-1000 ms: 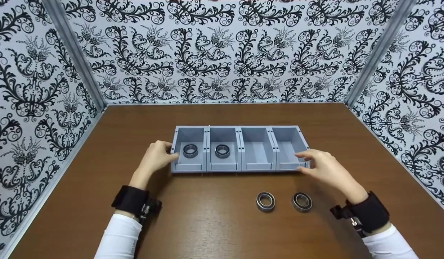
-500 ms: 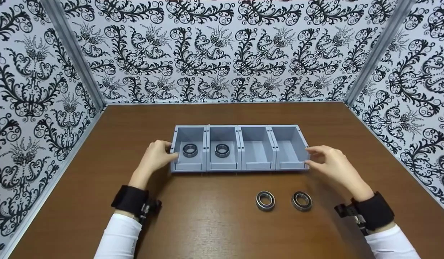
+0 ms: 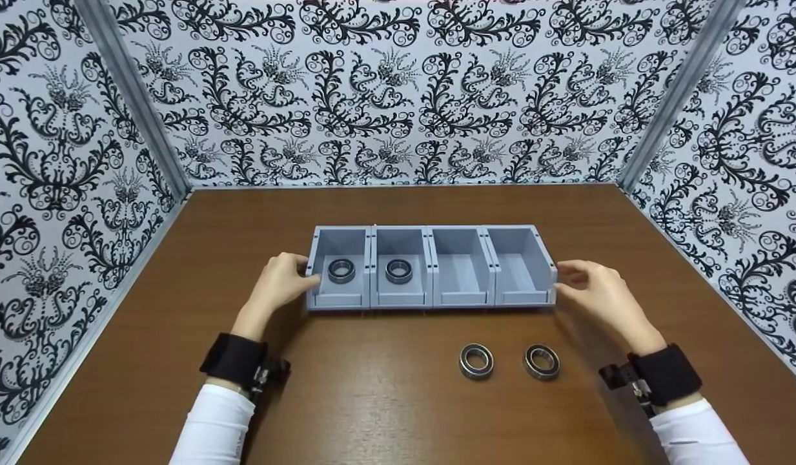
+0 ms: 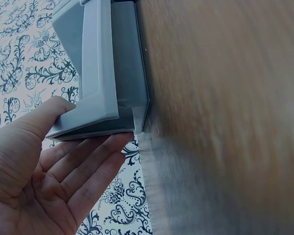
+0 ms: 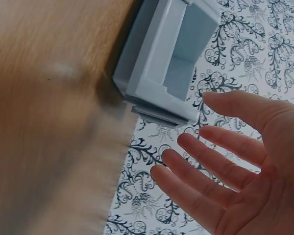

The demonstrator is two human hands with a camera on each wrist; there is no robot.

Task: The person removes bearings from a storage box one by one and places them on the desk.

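A row of several joined grey plastic bins [image 3: 463,299] stands on the wooden table. One ball bearing [image 3: 341,281] lies in the leftmost bin, and another bearing [image 3: 399,281] in the bin beside it. My left hand [image 3: 276,288] grips the row's left end, thumb over the side wall's edge and fingers along the outside, as the left wrist view shows of this bin [image 4: 99,63]. At the opposite end, my right hand [image 3: 598,294] is beside the outer wall with thumb and fingers spread; the right wrist view shows them apart from the bin [image 5: 152,88].
Two more bearings lie on the table in front of the row: a left one [image 3: 465,366] and a right one [image 3: 541,375]. Patterned wall panels [image 3: 398,97] enclose the table [image 3: 372,400] at the back and both sides.
My right hand has shifted right, from over the rightmost bin's front corner to outside its wall. My left hand, the bins and the bearings keep their places.
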